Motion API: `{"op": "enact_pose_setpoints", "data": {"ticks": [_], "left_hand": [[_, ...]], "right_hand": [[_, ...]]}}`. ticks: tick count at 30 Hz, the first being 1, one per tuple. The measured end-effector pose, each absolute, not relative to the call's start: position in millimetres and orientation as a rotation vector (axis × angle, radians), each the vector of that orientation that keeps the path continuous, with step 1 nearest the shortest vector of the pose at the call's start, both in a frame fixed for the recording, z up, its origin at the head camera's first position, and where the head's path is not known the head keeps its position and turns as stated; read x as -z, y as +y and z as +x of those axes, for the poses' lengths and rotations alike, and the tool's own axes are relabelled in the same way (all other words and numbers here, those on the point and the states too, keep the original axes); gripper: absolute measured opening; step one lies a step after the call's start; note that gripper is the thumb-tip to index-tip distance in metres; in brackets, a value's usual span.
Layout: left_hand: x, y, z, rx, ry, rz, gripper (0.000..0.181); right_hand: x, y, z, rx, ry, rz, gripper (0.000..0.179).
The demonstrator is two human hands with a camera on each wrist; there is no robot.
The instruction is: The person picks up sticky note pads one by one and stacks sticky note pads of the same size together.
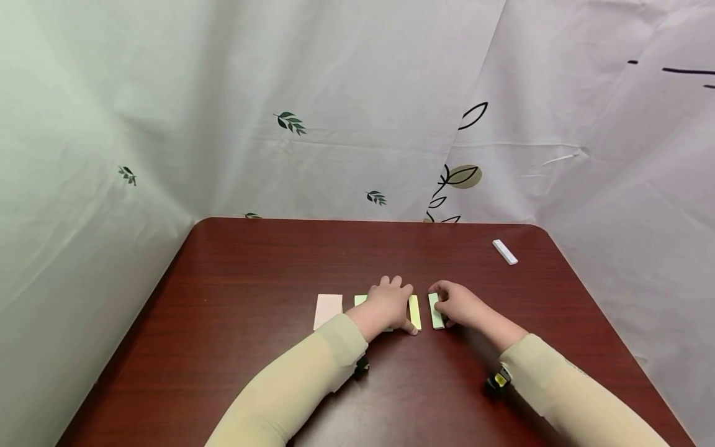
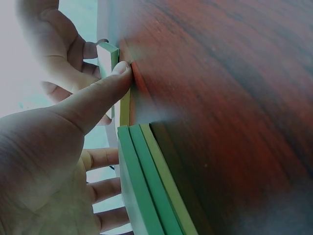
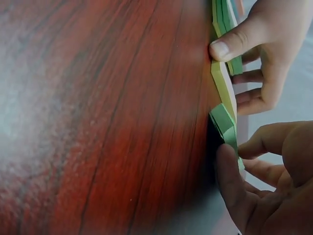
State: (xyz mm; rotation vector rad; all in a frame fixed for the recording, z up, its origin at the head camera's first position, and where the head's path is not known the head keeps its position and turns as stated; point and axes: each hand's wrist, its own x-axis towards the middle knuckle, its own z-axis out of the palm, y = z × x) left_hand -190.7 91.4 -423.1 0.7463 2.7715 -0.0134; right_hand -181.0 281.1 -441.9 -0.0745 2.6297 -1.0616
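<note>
A row of sticky note pads lies on the brown table. My left hand (image 1: 389, 304) arches over the row, its thumb (image 2: 120, 73) at the near end of a narrow yellow sticky note pad (image 1: 414, 312) and its index finger at the far end. Under that hand, partly hidden, is a stack of green and yellow pads (image 2: 151, 181). To the right, my right hand (image 1: 459, 304) pinches a narrow light green sticky note pad (image 1: 436, 311) between thumb and fingers; in the right wrist view this green pad (image 3: 223, 122) is tilted beside the yellow one.
A pink sticky note pad (image 1: 328, 310) lies at the left end of the row. Farther back on the right is a small white bar (image 1: 505, 252). The brown table (image 1: 251, 267) has rounded far corners, and a pale patterned cloth (image 1: 335, 155) hangs behind it.
</note>
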Motion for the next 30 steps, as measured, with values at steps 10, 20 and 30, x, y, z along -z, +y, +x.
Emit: {"op": "enact_pose_setpoints", "data": {"ticks": [10,20,30], "left_hand": [[423.9,91.3,-191.8,0.036,2.76,0.746,0.09],[426.5,90.0,-191.2,0.026,2.765,0.754,0.09],[426.1,90.4,-191.1,0.038,2.769,0.75,0.092]], "right_hand": [[442.3,281.5,-184.1,0.881,2.697,-0.163,0.036],[439.1,286.4,-181.8,0.759,2.754,-0.375,0.04],[432.5,291.3,-178.3,0.686,2.699,-0.48,0.058]]}}
